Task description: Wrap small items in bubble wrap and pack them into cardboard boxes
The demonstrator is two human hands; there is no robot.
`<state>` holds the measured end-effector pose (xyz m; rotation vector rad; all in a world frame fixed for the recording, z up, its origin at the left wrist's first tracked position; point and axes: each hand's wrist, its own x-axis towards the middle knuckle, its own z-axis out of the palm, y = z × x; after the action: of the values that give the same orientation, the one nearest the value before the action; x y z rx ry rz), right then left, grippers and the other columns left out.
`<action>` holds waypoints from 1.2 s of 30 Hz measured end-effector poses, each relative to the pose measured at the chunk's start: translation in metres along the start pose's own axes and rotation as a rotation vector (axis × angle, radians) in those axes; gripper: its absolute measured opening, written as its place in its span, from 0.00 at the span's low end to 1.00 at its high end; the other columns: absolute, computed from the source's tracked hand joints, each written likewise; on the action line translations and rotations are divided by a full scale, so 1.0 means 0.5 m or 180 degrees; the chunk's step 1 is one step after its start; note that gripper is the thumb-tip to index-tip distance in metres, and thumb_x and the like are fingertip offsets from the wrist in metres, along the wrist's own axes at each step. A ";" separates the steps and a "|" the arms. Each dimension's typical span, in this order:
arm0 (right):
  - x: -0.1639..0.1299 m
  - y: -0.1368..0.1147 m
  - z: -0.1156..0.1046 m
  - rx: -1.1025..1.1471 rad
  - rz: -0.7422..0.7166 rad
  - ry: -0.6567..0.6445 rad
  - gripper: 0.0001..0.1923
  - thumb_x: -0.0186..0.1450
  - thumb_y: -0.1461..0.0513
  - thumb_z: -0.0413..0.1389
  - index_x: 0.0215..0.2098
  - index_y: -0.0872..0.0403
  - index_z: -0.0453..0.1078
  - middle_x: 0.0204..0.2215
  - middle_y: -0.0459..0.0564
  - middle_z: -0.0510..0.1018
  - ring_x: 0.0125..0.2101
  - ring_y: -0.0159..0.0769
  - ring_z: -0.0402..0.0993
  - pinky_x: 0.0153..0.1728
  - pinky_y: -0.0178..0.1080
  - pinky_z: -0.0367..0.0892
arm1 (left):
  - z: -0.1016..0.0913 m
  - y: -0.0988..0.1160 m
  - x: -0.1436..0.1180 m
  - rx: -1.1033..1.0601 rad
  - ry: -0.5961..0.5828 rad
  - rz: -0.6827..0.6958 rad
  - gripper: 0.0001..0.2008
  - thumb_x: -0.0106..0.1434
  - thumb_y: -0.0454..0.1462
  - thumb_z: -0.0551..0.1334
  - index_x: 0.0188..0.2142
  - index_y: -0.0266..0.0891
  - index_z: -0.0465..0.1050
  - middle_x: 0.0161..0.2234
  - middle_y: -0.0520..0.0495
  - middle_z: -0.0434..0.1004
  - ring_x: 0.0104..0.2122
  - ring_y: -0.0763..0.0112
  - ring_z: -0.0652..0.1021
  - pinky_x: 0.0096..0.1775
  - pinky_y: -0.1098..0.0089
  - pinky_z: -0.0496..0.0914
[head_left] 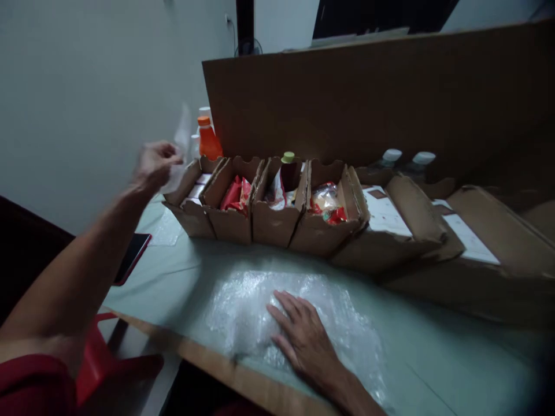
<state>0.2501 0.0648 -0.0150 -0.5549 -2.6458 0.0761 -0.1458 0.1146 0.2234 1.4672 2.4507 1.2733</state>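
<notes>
The right hand (303, 338) is pressing flat, fingers spread, on the bubble wrap (260, 312) near the table's (433, 346) front edge. The left hand (154, 164), blurred, is pinching a clear sheet (182, 136) beside the leftmost box (193, 199); four boxes are already filled.

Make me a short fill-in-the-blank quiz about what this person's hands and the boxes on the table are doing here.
1. The right hand lies flat on a sheet of ____ wrap on the table.
2. The left hand, raised beside the row of cardboard boxes, pinches a thin clear piece of ____.
3. The bottle behind the leftmost box has an ____ cap.
4. A phone with a ____ edge lies at the table's left side.

Missing words: bubble; plastic; orange; red
</notes>
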 end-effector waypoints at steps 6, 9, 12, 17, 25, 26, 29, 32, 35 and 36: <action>0.009 -0.005 -0.028 0.0503 0.0161 -0.0049 0.25 0.70 0.58 0.56 0.63 0.55 0.66 0.66 0.65 0.65 0.62 0.52 0.66 0.58 0.55 0.66 | -0.017 0.112 -0.333 -0.0012 -0.0498 0.1503 0.02 0.57 0.36 0.61 0.32 0.44 0.71 0.27 0.55 0.70 0.25 0.72 0.70 0.30 0.69 0.66; -0.021 0.016 -0.085 0.0600 0.0486 0.0740 0.17 0.72 0.60 0.53 0.56 0.55 0.71 0.60 0.64 0.73 0.57 0.49 0.73 0.53 0.52 0.69 | 0.081 0.108 -0.451 0.0444 -0.0962 0.2264 0.07 0.61 0.30 0.56 0.35 0.41 0.72 0.31 0.49 0.73 0.29 0.70 0.73 0.32 0.69 0.67; -0.066 0.017 -0.169 0.0473 0.1101 0.1660 0.11 0.71 0.65 0.53 0.48 0.51 0.74 0.49 0.55 0.81 0.49 0.44 0.79 0.50 0.48 0.70 | 0.191 0.077 -0.505 0.1074 -0.1569 0.2772 0.11 0.61 0.27 0.55 0.36 0.39 0.74 0.35 0.44 0.76 0.34 0.65 0.74 0.36 0.65 0.68; -0.072 -0.038 -0.218 0.0465 0.0869 0.1398 0.13 0.70 0.67 0.52 0.49 0.50 0.74 0.48 0.54 0.81 0.47 0.43 0.78 0.48 0.46 0.69 | 0.262 0.035 -0.537 0.1443 -0.2672 0.2961 0.11 0.64 0.33 0.58 0.45 0.39 0.76 0.42 0.38 0.76 0.41 0.58 0.73 0.42 0.59 0.69; -0.019 -0.048 -0.039 -0.0229 0.0820 -0.0280 0.13 0.71 0.60 0.55 0.52 0.52 0.74 0.58 0.57 0.74 0.48 0.49 0.69 0.45 0.49 0.65 | 0.218 0.040 -0.439 0.0662 -0.2637 0.2114 0.24 0.64 0.38 0.59 0.59 0.39 0.70 0.57 0.38 0.71 0.56 0.56 0.72 0.57 0.59 0.66; -0.023 -0.047 -0.029 -0.0312 0.0792 -0.0284 0.13 0.71 0.59 0.55 0.53 0.51 0.73 0.58 0.57 0.73 0.48 0.49 0.69 0.45 0.49 0.64 | 0.226 0.042 -0.421 0.0875 -0.2671 0.1932 0.27 0.64 0.41 0.60 0.62 0.38 0.67 0.59 0.36 0.70 0.57 0.53 0.71 0.58 0.57 0.65; -0.034 -0.050 -0.023 -0.0418 0.0779 -0.0226 0.14 0.72 0.58 0.55 0.54 0.51 0.71 0.59 0.56 0.73 0.48 0.48 0.67 0.45 0.48 0.63 | 0.269 0.047 -0.379 0.1483 -0.3272 0.1464 0.42 0.58 0.50 0.66 0.67 0.35 0.58 0.61 0.32 0.67 0.60 0.47 0.69 0.59 0.55 0.64; -0.038 -0.054 -0.025 -0.0431 0.0818 -0.0216 0.14 0.72 0.58 0.55 0.54 0.51 0.71 0.59 0.55 0.73 0.48 0.48 0.67 0.45 0.47 0.62 | 0.311 0.049 -0.359 0.1684 -0.3683 0.1250 0.45 0.52 0.51 0.70 0.66 0.36 0.60 0.59 0.33 0.72 0.57 0.47 0.73 0.55 0.58 0.67; -0.038 -0.055 -0.023 -0.0371 0.0843 -0.0228 0.15 0.72 0.58 0.55 0.55 0.51 0.70 0.60 0.57 0.72 0.50 0.49 0.66 0.46 0.48 0.62 | 0.339 0.051 -0.343 0.1730 -0.3898 0.1082 0.42 0.48 0.51 0.72 0.60 0.37 0.68 0.53 0.36 0.78 0.50 0.50 0.79 0.47 0.63 0.71; -0.038 -0.054 -0.022 -0.0342 0.0846 -0.0235 0.15 0.72 0.58 0.55 0.56 0.51 0.70 0.60 0.57 0.72 0.50 0.49 0.66 0.47 0.49 0.62 | 0.345 0.052 -0.337 0.1734 -0.3982 0.1028 0.40 0.46 0.52 0.73 0.56 0.37 0.72 0.50 0.37 0.81 0.47 0.52 0.80 0.44 0.65 0.72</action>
<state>0.2606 0.0320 -0.0091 -0.9548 -2.6427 0.0343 0.0355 0.1046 0.0621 1.9081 1.6827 -0.4136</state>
